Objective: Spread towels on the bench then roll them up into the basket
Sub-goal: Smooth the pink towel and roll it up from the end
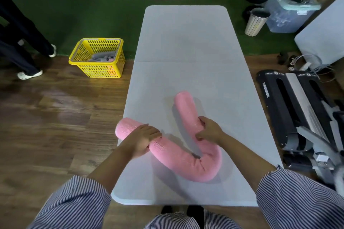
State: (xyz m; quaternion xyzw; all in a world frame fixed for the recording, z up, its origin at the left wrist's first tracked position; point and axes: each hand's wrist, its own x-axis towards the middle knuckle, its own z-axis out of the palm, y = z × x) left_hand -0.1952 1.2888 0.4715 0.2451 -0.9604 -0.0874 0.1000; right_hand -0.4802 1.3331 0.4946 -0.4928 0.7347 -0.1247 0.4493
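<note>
A pink towel (178,161), rolled into a long sausage, lies bent in a U on the near half of the pale grey bench (186,42). My left hand (143,137) grips the roll near its left end, fingers curled over the top. My right hand (209,129) holds the right arm of the U, thumb and fingers round it. The yellow basket (96,69) stands on the floor left of the bench, with grey towels inside.
A person's legs (24,42) in dark trousers stand at far left by the basket. Black step platforms (297,109) lie on the floor to the right. A small bin (256,22) and a clear storage box (290,11) sit at the back right.
</note>
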